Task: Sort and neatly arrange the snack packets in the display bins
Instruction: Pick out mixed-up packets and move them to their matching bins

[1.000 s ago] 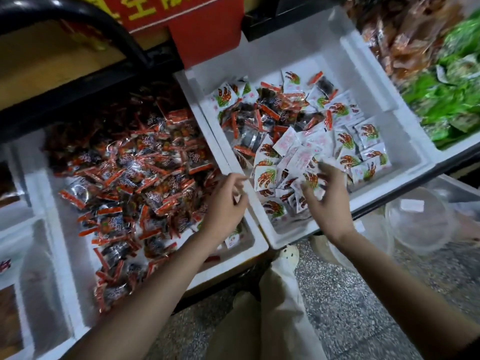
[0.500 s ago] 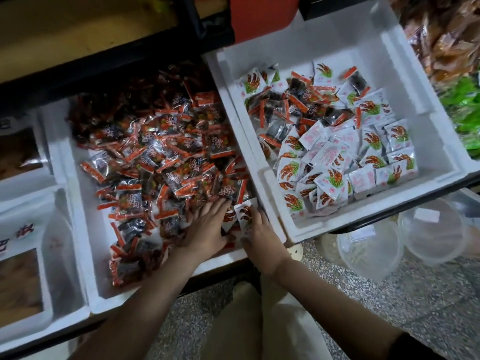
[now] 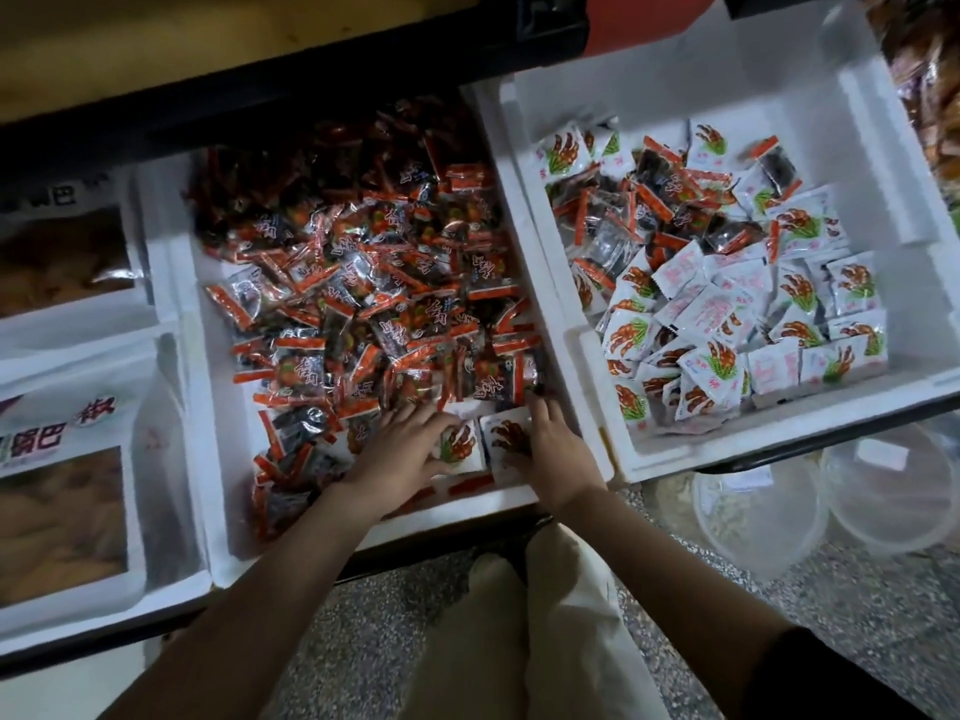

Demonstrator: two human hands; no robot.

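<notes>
Middle bin: a white foam bin, heaped with red-and-clear snack packets from its back wall almost to its front wall.
Stray packets: two white packets printed with an orange claw lay side by side in the middle bin's front right corner, among the red ones. They were the left stray packet and the right stray packet.
Left hand: reached in over the middle bin's front wall. My fingers lay over the top of the left stray packet and my thumb under its near edge, pinching it.
Right hand: just inside the middle bin's right wall, fingers lying on the right stray packet. I could not tell whether they gripped it or only pressed on it.
Neighbouring bin: touching the middle bin's right wall. It held many white claw packets toward its front and a few red-and-clear ones behind.
Bagged snacks: large windowed bags in the compartments left of the middle bin.
Plastic tubs: clear and round, on the floor to the right of the middle bin and lower than it.
</notes>
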